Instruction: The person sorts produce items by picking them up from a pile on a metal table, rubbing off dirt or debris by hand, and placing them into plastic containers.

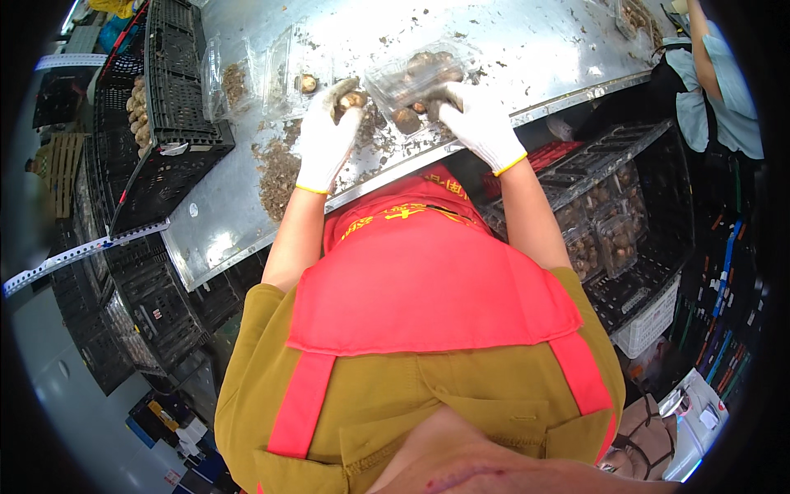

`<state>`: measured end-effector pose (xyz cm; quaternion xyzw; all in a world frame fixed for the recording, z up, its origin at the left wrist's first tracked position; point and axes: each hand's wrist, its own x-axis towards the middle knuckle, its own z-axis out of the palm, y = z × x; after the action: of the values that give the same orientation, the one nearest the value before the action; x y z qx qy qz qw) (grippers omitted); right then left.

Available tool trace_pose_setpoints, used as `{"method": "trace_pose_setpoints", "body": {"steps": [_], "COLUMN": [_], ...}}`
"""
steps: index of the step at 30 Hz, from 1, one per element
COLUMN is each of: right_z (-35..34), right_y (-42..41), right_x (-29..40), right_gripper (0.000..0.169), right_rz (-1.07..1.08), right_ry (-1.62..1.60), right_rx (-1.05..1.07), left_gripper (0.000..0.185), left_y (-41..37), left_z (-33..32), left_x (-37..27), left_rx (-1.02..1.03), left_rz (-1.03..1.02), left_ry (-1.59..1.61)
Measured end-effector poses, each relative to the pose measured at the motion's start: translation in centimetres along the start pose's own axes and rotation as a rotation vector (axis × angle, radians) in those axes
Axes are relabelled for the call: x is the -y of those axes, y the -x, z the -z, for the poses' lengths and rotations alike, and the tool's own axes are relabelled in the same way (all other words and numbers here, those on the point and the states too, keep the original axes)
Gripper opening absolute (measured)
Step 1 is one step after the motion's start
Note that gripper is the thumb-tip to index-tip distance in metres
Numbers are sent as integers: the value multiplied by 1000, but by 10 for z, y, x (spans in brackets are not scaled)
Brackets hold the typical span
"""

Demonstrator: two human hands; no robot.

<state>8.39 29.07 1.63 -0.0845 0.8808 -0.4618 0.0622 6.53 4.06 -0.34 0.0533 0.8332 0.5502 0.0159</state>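
Observation:
My left hand point(330, 133), in a white knitted glove with a yellow cuff, grips a pale brown root vegetable point(350, 100), perhaps a taro, between thumb and fingers. To its right my right hand point(480, 120), gloved alike with dirty fingertips, rests at the near right edge of a clear plastic clamshell box point(401, 80) of brown taro-like tubers; its fingertips are partly hidden, so I cannot tell whether they grip anything. One dark tuber point(406, 121) lies at the near end of the box. Another small tuber point(308, 83) lies beyond my left hand by an open clear box point(278, 74).
Brown peelings point(278, 179) litter the metal table point(213, 216). A black crate point(179, 92) with tubers point(137, 117) stands at the left. Below the table's right edge, another black crate point(660, 272) holds filled clear boxes point(617, 244). Another person's arm point(706, 55) is at the upper right.

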Motion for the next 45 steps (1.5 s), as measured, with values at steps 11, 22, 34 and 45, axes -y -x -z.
{"method": "trace_pose_setpoints", "body": {"steps": [11, 22, 34, 45], "right_z": [34, -17, -48, -56], "right_y": [-40, -70, -14, -2], "right_x": [-20, -33, -42, -19], "right_gripper": [30, 32, 35, 38], "right_rz": [38, 270, -236, -205], "right_ry": [541, 567, -1352, -1020], "right_rx": [-167, -257, 191, 2], "left_gripper": [42, 28, 58, 47], "left_y": [-23, 10, 8, 12], "left_z": [24, -10, -17, -15], "left_x": [40, -1, -34, -27], "left_rx": [-310, 34, 236, 327], "left_rz": [-289, -111, -308, 55], "left_ry": [-727, -256, -104, 263]}}
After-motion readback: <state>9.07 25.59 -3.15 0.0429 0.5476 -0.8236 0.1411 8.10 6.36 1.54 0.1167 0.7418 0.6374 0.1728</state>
